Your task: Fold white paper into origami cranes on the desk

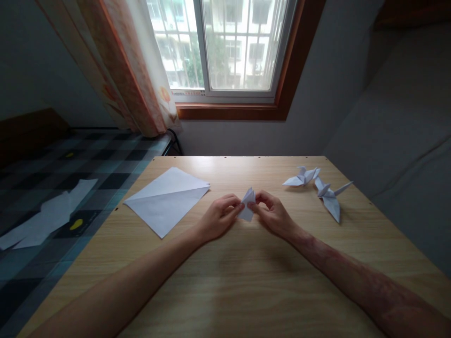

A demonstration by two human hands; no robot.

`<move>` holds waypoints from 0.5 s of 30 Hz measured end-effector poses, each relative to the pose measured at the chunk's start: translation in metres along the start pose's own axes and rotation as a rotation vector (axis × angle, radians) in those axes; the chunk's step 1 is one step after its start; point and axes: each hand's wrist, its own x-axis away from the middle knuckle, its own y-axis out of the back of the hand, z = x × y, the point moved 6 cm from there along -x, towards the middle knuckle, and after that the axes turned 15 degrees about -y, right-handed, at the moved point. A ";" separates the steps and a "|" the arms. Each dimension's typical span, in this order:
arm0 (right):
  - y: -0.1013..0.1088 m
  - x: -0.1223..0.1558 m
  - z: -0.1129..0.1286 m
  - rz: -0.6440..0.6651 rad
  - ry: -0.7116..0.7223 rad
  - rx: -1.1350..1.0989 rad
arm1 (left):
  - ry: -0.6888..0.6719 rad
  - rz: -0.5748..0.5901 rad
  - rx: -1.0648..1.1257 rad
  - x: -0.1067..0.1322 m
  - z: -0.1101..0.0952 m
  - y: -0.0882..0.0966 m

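A small piece of folded white paper [248, 212] is held over the middle of the table, its pointed tips facing up and away from me. My left hand [221, 213] pinches its left edge between thumb and fingers. From the other side my right hand [273, 211] grips it too, the thumb lying on the near face. Left of my hands lie creased square sheets of white paper [169, 202], turned cornerwise. Two finished paper cranes sit to the right: one crane [301, 177] farther back, the other crane [329, 195] nearer, close together.
The wooden table [225, 291] reaches to the wall below a barred window [239, 47]. A bed with a checked cover [116, 152] stands along the left, with white paper strips [52, 216] on it. An orange patterned curtain [123, 70] hangs at the window's left.
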 end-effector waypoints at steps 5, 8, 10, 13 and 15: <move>0.000 0.002 0.003 -0.001 0.027 0.039 | -0.040 -0.075 -0.032 -0.001 -0.004 0.004; -0.001 0.003 0.004 0.012 0.006 0.037 | -0.034 -0.165 -0.024 0.000 -0.004 0.009; -0.002 0.004 0.005 0.021 0.001 0.042 | -0.043 -0.192 -0.023 0.001 -0.004 0.011; -0.005 0.006 0.006 0.046 0.007 0.041 | -0.038 -0.208 -0.034 0.002 -0.005 0.010; -0.006 0.006 0.005 0.073 0.008 0.022 | -0.032 -0.207 -0.015 0.002 -0.003 0.009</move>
